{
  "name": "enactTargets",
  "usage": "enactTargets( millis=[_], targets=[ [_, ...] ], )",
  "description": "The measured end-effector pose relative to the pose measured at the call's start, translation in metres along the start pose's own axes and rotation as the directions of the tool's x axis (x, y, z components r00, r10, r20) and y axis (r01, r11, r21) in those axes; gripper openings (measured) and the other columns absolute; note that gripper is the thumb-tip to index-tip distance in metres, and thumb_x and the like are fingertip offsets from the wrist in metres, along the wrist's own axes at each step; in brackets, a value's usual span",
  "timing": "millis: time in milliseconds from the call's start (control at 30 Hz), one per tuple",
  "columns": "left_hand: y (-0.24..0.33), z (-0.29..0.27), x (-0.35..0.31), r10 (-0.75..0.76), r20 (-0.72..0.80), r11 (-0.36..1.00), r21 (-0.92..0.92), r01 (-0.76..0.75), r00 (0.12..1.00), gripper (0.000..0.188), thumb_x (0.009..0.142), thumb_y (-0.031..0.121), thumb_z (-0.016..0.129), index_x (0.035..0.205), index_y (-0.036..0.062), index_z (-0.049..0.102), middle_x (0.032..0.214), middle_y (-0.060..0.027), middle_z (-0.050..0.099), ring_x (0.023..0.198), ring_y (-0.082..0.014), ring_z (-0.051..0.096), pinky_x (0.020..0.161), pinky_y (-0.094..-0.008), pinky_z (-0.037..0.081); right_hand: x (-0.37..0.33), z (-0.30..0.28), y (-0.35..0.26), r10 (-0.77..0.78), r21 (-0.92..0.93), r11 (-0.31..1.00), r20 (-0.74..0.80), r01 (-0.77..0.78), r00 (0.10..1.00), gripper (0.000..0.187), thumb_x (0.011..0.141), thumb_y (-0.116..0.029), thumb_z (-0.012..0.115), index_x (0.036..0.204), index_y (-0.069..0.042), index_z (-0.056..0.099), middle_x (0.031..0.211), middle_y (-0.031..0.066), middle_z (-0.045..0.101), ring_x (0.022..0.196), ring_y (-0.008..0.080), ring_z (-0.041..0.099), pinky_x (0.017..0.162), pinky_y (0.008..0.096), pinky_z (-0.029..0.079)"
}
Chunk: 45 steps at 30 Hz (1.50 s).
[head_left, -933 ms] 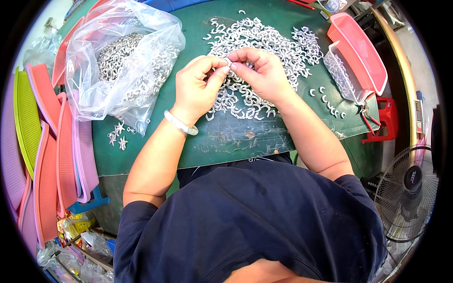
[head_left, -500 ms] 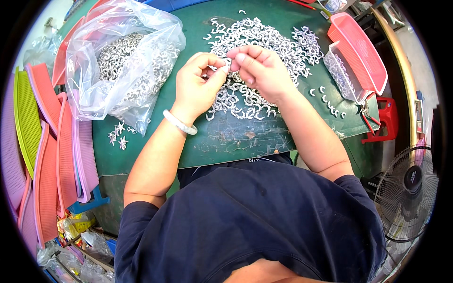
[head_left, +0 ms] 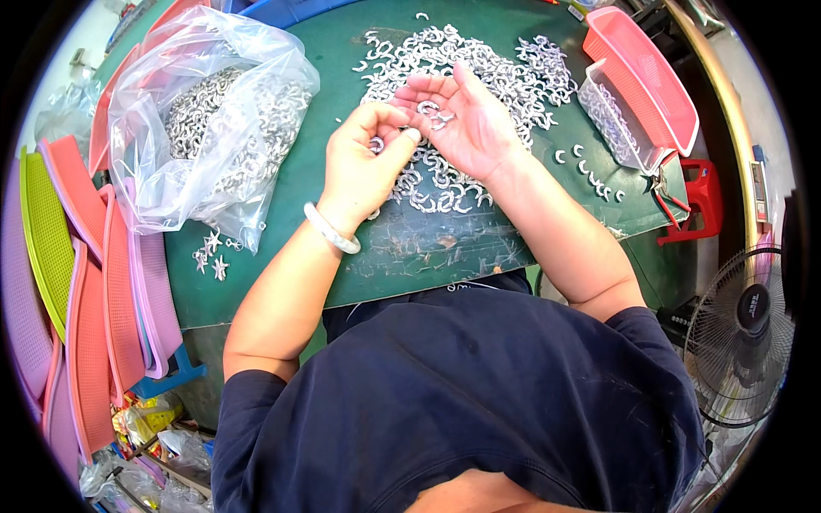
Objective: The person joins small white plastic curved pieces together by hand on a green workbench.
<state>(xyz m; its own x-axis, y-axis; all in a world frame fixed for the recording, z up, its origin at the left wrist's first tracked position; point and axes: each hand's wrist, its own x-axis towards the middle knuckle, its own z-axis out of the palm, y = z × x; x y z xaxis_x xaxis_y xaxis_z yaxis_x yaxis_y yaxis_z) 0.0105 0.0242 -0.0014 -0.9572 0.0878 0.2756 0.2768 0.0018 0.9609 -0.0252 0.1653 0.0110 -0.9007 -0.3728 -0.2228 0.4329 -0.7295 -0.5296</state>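
Observation:
My right hand [head_left: 475, 124] is turned palm up with its fingers slightly curled. A few silvery crescent-shaped metal pieces [head_left: 434, 113] lie in it by the fingers. My left hand [head_left: 366, 158] is closed, thumb against the bent fingers, beside the right fingertips. Another crescent piece [head_left: 376, 145] shows within its curled fingers. What lies under the left thumb tip is hidden. Both hands are above a wide heap of loose crescent pieces [head_left: 449, 53] on the green table [head_left: 410, 265]. A white bangle [head_left: 329, 229] circles my left wrist.
On the left stands a clear plastic bag [head_left: 256, 145] of crescent pieces, with small star-shaped pieces [head_left: 220, 268] near it. Stacked plastic baskets [head_left: 81, 342] line the left edge. At right are a clear box [head_left: 609, 120], a pink basket [head_left: 646, 81], red-handled pliers [head_left: 667, 201] and a fan [head_left: 744, 333].
My right hand has rolled from a pinch to palm up, showing the crescent pieces in it. My left hand remains closed and has shifted slightly lower. The whole view has shifted a little.

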Motion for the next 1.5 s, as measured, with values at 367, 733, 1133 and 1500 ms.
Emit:
enactTargets(
  millis=[367, 733, 1133, 1500],
  targets=[
    [0.003, 0.007, -0.004, 0.067, 0.047, 0.966, 0.248, -0.076, 0.997, 0.011, 0.076, 0.002, 0.064, 0.085, -0.0005, 0.059, 0.072, 0.0042, 0.051, 0.061, -0.0022, 0.041, 0.056, -0.0171, 0.037, -0.001, -0.005, 0.010, 0.018, -0.065, 0.998, 0.137, -0.009, 0.990, 0.054, 0.090, -0.045, 0.033, 0.106, 0.005, 0.049, 0.106, 0.0185, 0.051, 0.103, 0.0278, 0.048, 0.093, 0.0396, 0.038],
    [0.001, 0.003, -0.004, -0.057, 0.061, 0.995, 0.088, 0.051, 0.996, 0.003, 0.083, 0.006, 0.054, 0.082, 0.0044, 0.054, 0.071, 0.0042, 0.051, 0.058, -0.0003, 0.039, 0.050, -0.0152, 0.031, 0.000, -0.005, 0.010, 0.008, -0.017, 1.000, 0.158, -0.005, 0.987, 0.051, 0.092, -0.042, 0.031, 0.101, 0.004, 0.051, 0.102, 0.0170, 0.051, 0.098, 0.0258, 0.049, 0.090, 0.0386, 0.039],
    [0.009, -0.005, 0.001, -0.433, 0.175, 0.656, -0.611, 0.443, 0.884, 0.005, 0.086, 0.010, 0.048, 0.085, 0.0050, 0.050, 0.072, -0.0040, 0.052, 0.053, -0.0060, 0.041, 0.044, -0.0169, 0.030, -0.001, 0.000, 0.007, -0.076, -0.004, 0.997, 0.119, 0.077, 0.990, 0.029, 0.089, -0.019, 0.036, 0.100, 0.003, 0.051, 0.100, 0.0153, 0.053, 0.093, 0.0254, 0.050, 0.082, 0.0374, 0.042],
    [0.007, 0.011, -0.001, -0.427, -0.031, 0.863, -0.311, 0.398, 0.903, 0.012, 0.081, 0.010, 0.061, 0.087, 0.0065, 0.052, 0.070, 0.0015, 0.054, 0.050, -0.0020, 0.042, 0.042, -0.0136, 0.031, -0.004, 0.003, 0.012, -0.139, -0.091, 0.983, 0.200, 0.160, 0.970, 0.037, 0.078, 0.008, 0.039, 0.114, 0.003, 0.047, 0.113, 0.0187, 0.050, 0.106, 0.0271, 0.048, 0.091, 0.0379, 0.040]
  ],
)
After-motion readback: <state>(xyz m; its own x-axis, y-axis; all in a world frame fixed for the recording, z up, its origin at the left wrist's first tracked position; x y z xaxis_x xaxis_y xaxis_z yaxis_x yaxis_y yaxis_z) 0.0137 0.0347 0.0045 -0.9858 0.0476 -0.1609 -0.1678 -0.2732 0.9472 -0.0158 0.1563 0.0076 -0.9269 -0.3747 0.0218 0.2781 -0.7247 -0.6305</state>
